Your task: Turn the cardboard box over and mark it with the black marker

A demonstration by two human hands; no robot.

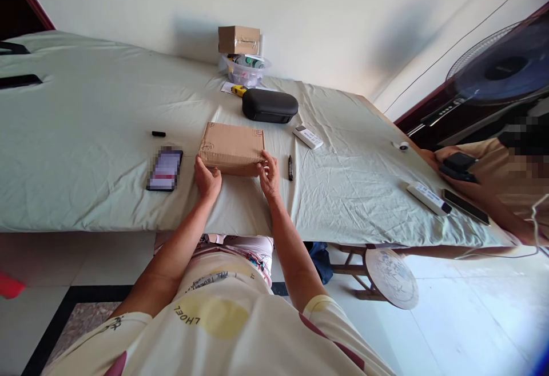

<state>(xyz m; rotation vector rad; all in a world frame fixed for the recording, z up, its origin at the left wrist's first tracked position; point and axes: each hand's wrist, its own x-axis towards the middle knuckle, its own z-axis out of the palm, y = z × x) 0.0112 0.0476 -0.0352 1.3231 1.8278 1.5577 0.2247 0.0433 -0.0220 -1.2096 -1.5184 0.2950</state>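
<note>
A flat brown cardboard box (232, 146) lies on the pale green cloth of the table (86, 136) right in front of me. My left hand (207, 178) presses against its near left corner with curled fingers. My right hand (269, 174) holds the near right corner, fingers against the box's side. A phone (164, 169) lies to the left of the box, a black pen (290, 167) just right of my right hand.
Behind the box lie a black case (270, 105), a white remote (307, 137), a plastic tub (247, 70) with a second cardboard box (239, 39) on it. Another person's arm (480, 182) rests at the right edge by a remote (428, 198) and phone (465, 206). A fan (501, 67) stands right.
</note>
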